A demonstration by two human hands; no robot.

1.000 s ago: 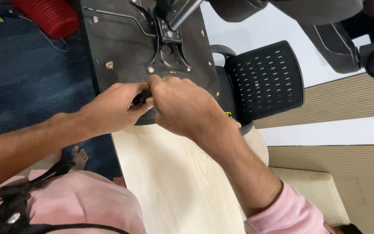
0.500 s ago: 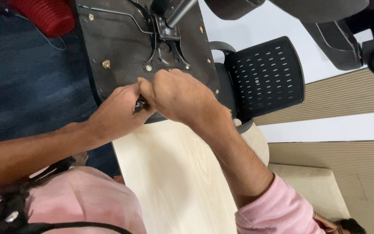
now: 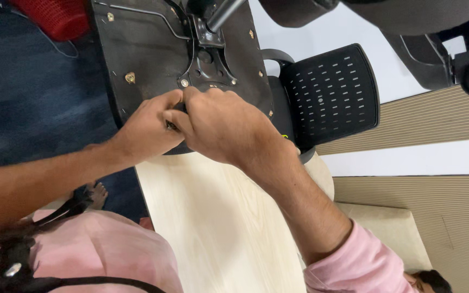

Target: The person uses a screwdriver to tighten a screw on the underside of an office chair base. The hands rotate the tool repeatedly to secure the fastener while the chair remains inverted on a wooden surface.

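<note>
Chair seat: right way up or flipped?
Flipped. The seat lies underside up on the table: its metal bracket and screws face the camera, both hands at its near edge.

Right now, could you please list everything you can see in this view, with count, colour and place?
Chair seat underside: one, black, upturned on the table, top centre.
Metal mechanism plate: one, dark, at the seat's middle, with a grey post.
Mesh backrest: one, black, right of the seat.
Table: one, pale wood, centre.
Basket: one, red, top left on the blue floor.
Second chair: one, dark, top right.
Small dark tool: one, mostly hidden between both hands.
Left hand: on the seat edge, pinching the tool.
Right hand: closed over the same spot.
</note>
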